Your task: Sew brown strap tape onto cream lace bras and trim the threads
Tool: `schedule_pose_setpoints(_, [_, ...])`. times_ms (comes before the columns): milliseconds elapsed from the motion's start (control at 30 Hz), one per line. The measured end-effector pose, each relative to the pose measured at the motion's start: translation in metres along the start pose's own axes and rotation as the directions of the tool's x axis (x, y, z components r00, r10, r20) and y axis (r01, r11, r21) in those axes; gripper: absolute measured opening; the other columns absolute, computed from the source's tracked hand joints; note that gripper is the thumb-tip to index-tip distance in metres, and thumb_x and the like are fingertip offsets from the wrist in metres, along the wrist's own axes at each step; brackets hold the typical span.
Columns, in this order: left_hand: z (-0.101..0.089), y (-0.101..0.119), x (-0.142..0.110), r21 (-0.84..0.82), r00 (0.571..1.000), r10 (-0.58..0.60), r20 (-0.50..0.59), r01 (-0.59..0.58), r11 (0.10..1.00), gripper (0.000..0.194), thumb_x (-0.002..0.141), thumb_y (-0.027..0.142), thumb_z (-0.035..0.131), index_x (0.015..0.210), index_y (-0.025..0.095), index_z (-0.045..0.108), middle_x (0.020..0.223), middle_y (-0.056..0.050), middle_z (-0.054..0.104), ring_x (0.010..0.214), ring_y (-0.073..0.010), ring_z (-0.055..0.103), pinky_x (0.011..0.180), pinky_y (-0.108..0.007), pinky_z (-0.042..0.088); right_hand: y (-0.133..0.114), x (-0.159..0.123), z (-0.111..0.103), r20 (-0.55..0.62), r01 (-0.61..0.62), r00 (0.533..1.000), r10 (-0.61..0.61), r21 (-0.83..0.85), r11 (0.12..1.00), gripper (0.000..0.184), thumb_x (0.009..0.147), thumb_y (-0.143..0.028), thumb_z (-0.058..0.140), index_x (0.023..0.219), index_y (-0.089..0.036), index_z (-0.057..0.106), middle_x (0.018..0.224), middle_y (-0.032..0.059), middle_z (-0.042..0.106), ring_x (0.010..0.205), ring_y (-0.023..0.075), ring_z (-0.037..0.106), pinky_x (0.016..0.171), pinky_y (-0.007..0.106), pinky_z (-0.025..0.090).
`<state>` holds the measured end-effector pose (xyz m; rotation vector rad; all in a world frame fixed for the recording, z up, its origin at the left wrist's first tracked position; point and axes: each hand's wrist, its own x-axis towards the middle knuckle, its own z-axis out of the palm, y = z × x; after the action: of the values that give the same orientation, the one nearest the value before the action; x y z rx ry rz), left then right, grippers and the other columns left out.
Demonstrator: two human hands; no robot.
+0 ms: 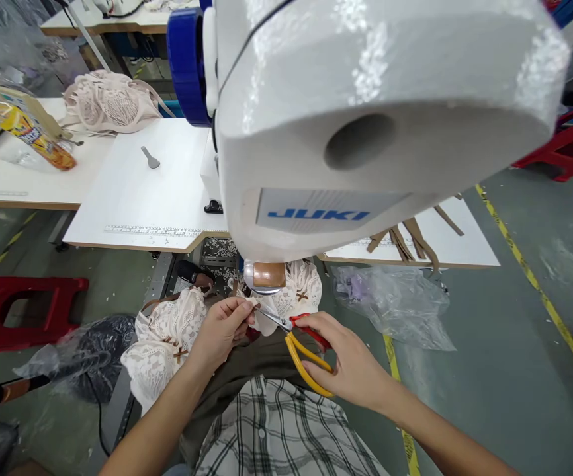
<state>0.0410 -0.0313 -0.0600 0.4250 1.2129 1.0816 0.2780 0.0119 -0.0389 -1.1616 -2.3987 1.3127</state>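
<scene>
White lace bras (187, 317) with small brown bows lie over my lap, below the sewing machine head (316, 132). My left hand (229, 324) pinches the edge of a pale piece of this lace fabric between thumb and fingers. In my right hand (341, 357) is a pair of scissors (306, 354) with one red and one yellow handle. Their blades point left, and the tips reach the fabric beside my left fingertips. Whether the blades are fully closed is hard to make out.
Brown strips (410, 241) hang over the right table edge, above a clear plastic bag (390, 304). On the left table are a drink bottle (33, 135), a grey flat tool (150, 157) and a heap of pale straps (110, 102). A red stool (63, 304) stands left.
</scene>
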Motion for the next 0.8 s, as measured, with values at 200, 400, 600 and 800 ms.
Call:
schedule_pose_setpoints(200, [-0.001, -0.002, -0.004, 0.194, 0.995, 0.083, -0.052, -0.071, 0.978, 0.033, 0.087, 0.046, 0.064, 0.076, 0.015, 0.062, 0.068, 0.001, 0.056, 0.048, -0.0042, 0.032, 0.046, -0.021, 0.021, 0.000, 0.014, 0.009, 0.045, -0.043, 0.998, 0.042, 0.039, 0.998, 0.044, 0.082, -0.032, 0.063, 0.125, -0.026, 0.054, 0.116, 0.0077, 0.060, 0.090, 0.0211, 0.060, 0.075, 0.034, 0.050])
schedule_pose_setpoints(400, [-0.002, -0.008, -0.002, 0.310, 0.982, 0.172, -0.084, -0.138, 0.941, 0.033, 0.089, 0.044, 0.060, 0.073, 0.015, 0.061, 0.064, 0.002, 0.055, 0.051, -0.0065, 0.036, 0.050, -0.022, 0.027, 0.001, 0.015, 0.007, 0.075, -0.086, 0.994, 0.080, 0.079, 0.993, 0.040, 0.089, -0.036, 0.059, 0.128, -0.028, 0.057, 0.113, 0.0054, 0.064, 0.094, 0.0209, 0.061, 0.074, 0.030, 0.048])
schedule_pose_setpoints(600, [0.007, -0.011, 0.000, 0.105, 0.976, 0.140, -0.164, -0.124, 0.987, 0.033, 0.086, 0.046, 0.063, 0.075, 0.016, 0.057, 0.062, 0.005, 0.049, 0.049, -0.0046, 0.033, 0.048, -0.020, 0.024, 0.015, -0.004, -0.009, 0.009, -0.080, 0.997, 0.080, 0.018, 0.997, 0.035, 0.091, -0.034, 0.056, 0.125, -0.027, 0.062, 0.099, 0.0046, 0.067, 0.076, 0.0173, 0.062, 0.069, 0.029, 0.047])
schedule_pose_setpoints(800, [0.020, -0.007, -0.003, 0.042, 0.988, 0.115, -0.106, -0.111, 0.993, 0.040, 0.081, 0.051, 0.067, 0.069, 0.018, 0.048, 0.057, 0.009, 0.036, 0.046, -0.0036, 0.027, 0.046, -0.018, 0.026, 0.045, 0.028, -0.071, -0.302, -0.135, 0.952, 0.054, -0.252, 0.958, 0.036, 0.092, -0.035, 0.056, 0.126, -0.023, 0.061, 0.110, 0.0079, 0.067, 0.091, 0.0215, 0.065, 0.076, 0.032, 0.048])
